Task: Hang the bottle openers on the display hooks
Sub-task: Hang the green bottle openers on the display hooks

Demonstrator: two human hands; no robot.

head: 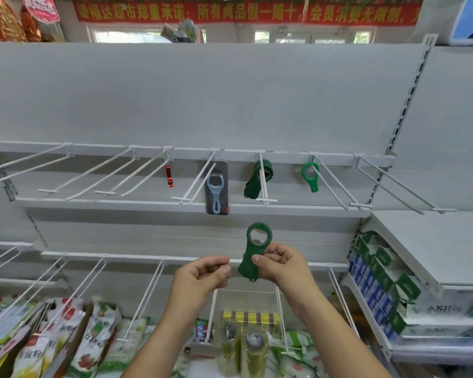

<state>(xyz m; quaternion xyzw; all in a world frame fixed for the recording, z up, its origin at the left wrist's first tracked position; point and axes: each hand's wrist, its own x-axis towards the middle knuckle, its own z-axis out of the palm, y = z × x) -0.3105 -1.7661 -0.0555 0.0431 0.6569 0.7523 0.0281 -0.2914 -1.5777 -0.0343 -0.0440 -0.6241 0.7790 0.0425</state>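
Fingers of the left hand (pixel 202 276) are curled with nothing seen in them, just beside the dark green plastic bottle opener with a round ribbed head (pixel 253 255). That opener stands nearly upright, head up, pinched at its handle by the thumb and fingers of the right hand (pixel 283 264). Best to raise it, thread the round opening over the tip of the white wire display hook (pixel 263 184) carrying the matching dark green openers (pixel 253 186), then slide it well back before letting go.

Right grip (pixel 281 264) pinches; left grip (pixel 202 274), fingers curled, just beside it.
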